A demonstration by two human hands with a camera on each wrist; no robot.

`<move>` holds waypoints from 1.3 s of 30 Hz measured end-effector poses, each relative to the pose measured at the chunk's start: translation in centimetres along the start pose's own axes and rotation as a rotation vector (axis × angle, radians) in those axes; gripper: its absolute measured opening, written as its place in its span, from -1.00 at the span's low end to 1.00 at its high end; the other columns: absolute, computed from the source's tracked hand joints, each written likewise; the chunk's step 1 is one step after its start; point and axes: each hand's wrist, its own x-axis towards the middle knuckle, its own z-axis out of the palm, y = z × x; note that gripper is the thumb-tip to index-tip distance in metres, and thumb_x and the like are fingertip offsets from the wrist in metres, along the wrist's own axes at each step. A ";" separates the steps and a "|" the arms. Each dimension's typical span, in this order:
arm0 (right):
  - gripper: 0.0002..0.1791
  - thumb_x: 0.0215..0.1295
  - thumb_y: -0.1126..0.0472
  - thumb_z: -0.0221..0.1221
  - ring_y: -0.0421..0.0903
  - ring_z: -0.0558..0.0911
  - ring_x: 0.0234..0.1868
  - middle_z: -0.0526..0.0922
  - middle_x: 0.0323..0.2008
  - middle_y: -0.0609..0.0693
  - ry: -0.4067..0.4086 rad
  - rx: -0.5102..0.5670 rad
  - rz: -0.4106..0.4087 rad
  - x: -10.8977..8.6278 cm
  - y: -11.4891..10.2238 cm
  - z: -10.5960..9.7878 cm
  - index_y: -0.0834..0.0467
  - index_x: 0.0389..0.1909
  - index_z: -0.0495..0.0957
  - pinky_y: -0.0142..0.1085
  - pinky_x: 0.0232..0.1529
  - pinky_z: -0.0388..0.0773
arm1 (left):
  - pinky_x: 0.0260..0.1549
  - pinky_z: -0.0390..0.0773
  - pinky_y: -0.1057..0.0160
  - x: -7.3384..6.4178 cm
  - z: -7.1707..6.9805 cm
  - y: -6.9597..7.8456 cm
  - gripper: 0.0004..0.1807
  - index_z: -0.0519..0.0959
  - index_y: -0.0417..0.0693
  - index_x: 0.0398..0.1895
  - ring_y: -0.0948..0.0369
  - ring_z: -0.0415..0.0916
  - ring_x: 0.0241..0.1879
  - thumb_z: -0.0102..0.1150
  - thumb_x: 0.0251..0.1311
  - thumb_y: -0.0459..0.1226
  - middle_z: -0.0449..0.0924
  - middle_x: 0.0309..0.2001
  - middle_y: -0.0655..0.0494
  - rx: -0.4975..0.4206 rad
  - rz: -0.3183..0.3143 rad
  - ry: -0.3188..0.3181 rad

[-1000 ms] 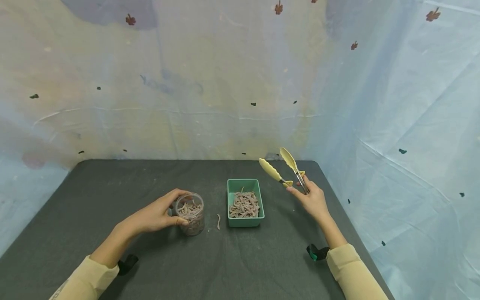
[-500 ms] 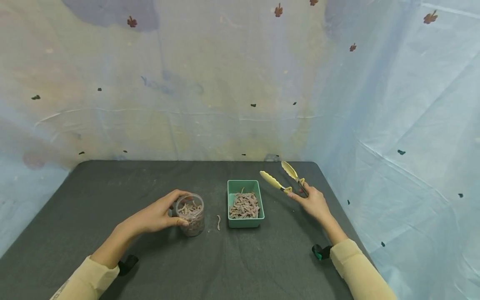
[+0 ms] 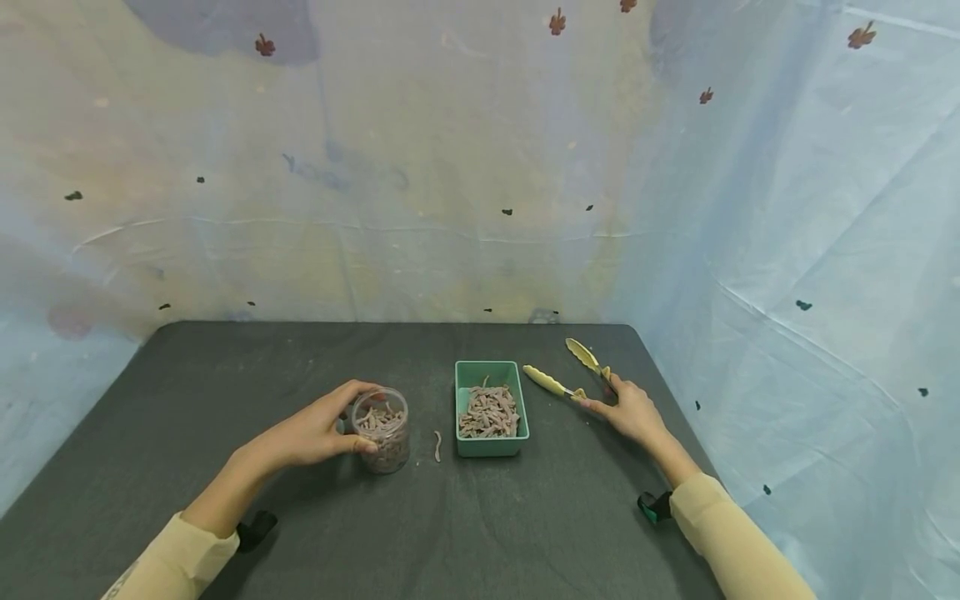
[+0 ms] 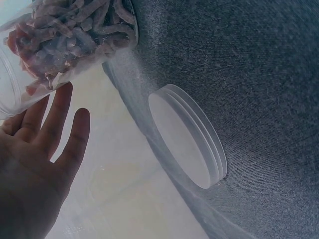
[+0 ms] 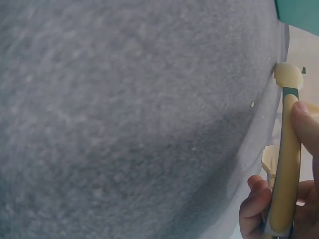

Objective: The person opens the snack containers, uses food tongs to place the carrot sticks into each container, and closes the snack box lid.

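Observation:
My left hand (image 3: pixel 318 425) holds a clear plastic jar (image 3: pixel 388 454) of brownish dried strips, thumb and fingers around its side; the jar stands uncovered on the dark table. In the left wrist view a clear round lid (image 4: pixel 187 137) sits on the cloth beyond the fingers. To the right, my right hand (image 3: pixel 636 412) holds tongs with yellow scalloped tips (image 3: pixel 543 380), their arms spread with nothing between them. The tongs are low over the table, right of a green tray (image 3: pixel 491 447) that holds a heap of the same strips. Thumb and fingers grip the yellow handle (image 5: pixel 285 169).
One loose strip (image 3: pixel 437 447) lies on the table (image 3: pixel 465 533) between jar and tray. A pale patterned plastic sheet (image 3: pixel 420 167) hangs behind the table, and a bluish sheet (image 3: pixel 840 350) hangs along its right side.
My right hand has lowered the tongs toward the table beside the tray, their arms staying spread. The left hand and jar have stayed in place.

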 end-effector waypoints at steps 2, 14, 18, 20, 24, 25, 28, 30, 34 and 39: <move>-0.01 0.41 -0.29 0.25 0.35 0.64 0.08 0.61 0.11 0.41 -0.010 0.006 -0.011 -0.1 0.1 0.1 0.47 0.44 0.29 0.23 0.03 0.58 | 0.12 0.49 -0.29 0.0 0.0 0.0 -0.14 0.26 0.02 0.49 -0.19 0.35 0.40 0.44 0.24 0.07 0.39 0.40 -0.10 -0.003 -0.002 0.002; 0.00 0.47 -0.13 0.26 0.40 0.48 0.20 0.32 0.27 0.57 -0.045 0.024 -0.010 -0.6 0.6 0.4 0.53 0.53 0.09 0.27 0.15 0.45 | 0.14 0.48 -0.31 0.0 0.0 0.1 -0.13 0.26 0.01 0.50 -0.19 0.34 0.40 0.44 0.24 0.08 0.39 0.39 -0.08 -0.006 -0.002 0.001; -0.02 0.48 -0.10 0.25 0.44 0.42 0.27 0.29 0.30 0.59 -0.053 0.028 -0.024 -0.9 0.6 0.4 0.56 0.51 0.09 0.30 0.20 0.41 | 0.14 0.48 -0.31 -0.1 0.1 0.2 -0.13 0.26 0.00 0.50 -0.19 0.35 0.39 0.45 0.24 0.07 0.39 0.39 -0.10 -0.013 -0.003 -0.001; -0.02 0.48 -0.11 0.25 0.45 0.40 0.29 0.28 0.31 0.60 -0.055 0.028 -0.023 -1.0 0.6 0.4 0.56 0.51 0.10 0.31 0.21 0.40 | 0.14 0.48 -0.31 -0.1 0.1 0.2 -0.13 0.26 0.00 0.50 -0.18 0.36 0.38 0.45 0.24 0.07 0.40 0.39 -0.10 -0.012 -0.004 0.000; -0.03 0.49 -0.12 0.24 0.45 0.39 0.30 0.29 0.32 0.59 -0.046 0.032 -0.026 -1.0 0.8 0.5 0.53 0.52 0.10 0.31 0.22 0.39 | 0.11 0.50 -0.30 -0.1 0.1 0.2 -0.13 0.27 0.02 0.49 -0.16 0.39 0.36 0.45 0.23 0.08 0.42 0.38 -0.07 0.005 -0.009 0.011; -0.03 0.49 -0.12 0.24 0.45 0.39 0.30 0.29 0.32 0.58 -0.043 0.033 -0.028 -1.0 0.9 0.5 0.52 0.53 0.10 0.31 0.22 0.38 | 0.11 0.50 -0.30 -0.1 0.1 0.2 -0.13 0.27 0.02 0.49 -0.15 0.40 0.35 0.45 0.23 0.08 0.43 0.38 -0.06 0.008 -0.010 0.013; -0.06 0.50 -0.11 0.23 0.44 0.40 0.29 0.31 0.33 0.57 -0.031 0.039 -0.044 -1.0 1.2 0.5 0.50 0.53 0.12 0.31 0.22 0.39 | 0.11 0.50 -0.30 0.0 0.0 0.2 -0.13 0.27 0.02 0.49 -0.14 0.40 0.34 0.46 0.23 0.08 0.43 0.37 -0.05 0.009 -0.010 0.017; -0.06 0.50 -0.12 0.22 0.44 0.41 0.30 0.31 0.34 0.56 -0.025 0.053 -0.056 -1.0 1.3 0.4 0.49 0.54 0.12 0.32 0.23 0.39 | 0.11 0.50 -0.29 0.0 0.1 0.1 -0.13 0.28 0.03 0.49 -0.13 0.41 0.33 0.46 0.22 0.09 0.43 0.37 -0.04 0.006 -0.009 0.020; -0.06 0.55 -0.15 0.15 0.45 0.38 0.37 0.27 0.41 0.54 -0.018 0.092 -0.065 -1.3 1.2 0.0 0.48 0.57 0.06 0.31 0.29 0.37 | 0.11 0.51 -0.27 0.0 0.1 -0.2 -0.12 0.30 0.07 0.48 -0.11 0.44 0.31 0.49 0.18 0.09 0.45 0.36 -0.02 0.005 -0.010 0.037; -0.06 0.62 -0.16 0.03 0.43 0.18 0.52 0.12 0.55 0.45 0.021 0.152 -0.050 -2.0 0.3 -0.4 0.41 0.62 -0.09 0.32 0.43 0.18 | 0.12 0.51 -0.28 -0.1 0.1 -0.3 -0.08 0.30 0.09 0.51 -0.11 0.45 0.30 0.51 0.15 0.12 0.46 0.36 0.00 0.016 -0.022 0.048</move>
